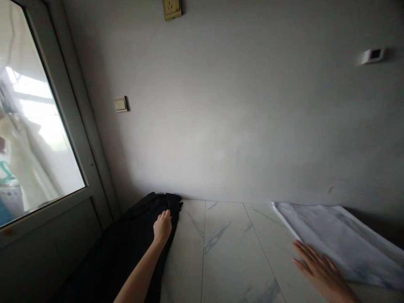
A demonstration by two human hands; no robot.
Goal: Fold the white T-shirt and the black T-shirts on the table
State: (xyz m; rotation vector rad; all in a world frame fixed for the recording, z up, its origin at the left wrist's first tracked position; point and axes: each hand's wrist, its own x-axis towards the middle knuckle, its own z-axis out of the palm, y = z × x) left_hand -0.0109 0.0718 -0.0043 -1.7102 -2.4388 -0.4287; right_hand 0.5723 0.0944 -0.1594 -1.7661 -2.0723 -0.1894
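Note:
A black cloth garment [132, 235] lies in a heap at the left, up against the wall. My left hand [163, 227] is closed on its right side, fingers curled round the fabric near the far end. At the right, a folded white cloth [334, 235] with faint grey marks lies flat by the wall. My right hand [318, 265] rests with fingers stretched out at the white cloth's near left edge, over the marble-patterned surface [227, 252]. Whether the right palm presses on cloth or surface I cannot tell.
A grey wall [221, 105] rises behind the surface, with a light switch [120, 104], a socket [172, 8] and a small white device [373, 55] on it. At the left stands a framed glass door [94, 176], with hanging pale fabric [28, 164] beyond the glass.

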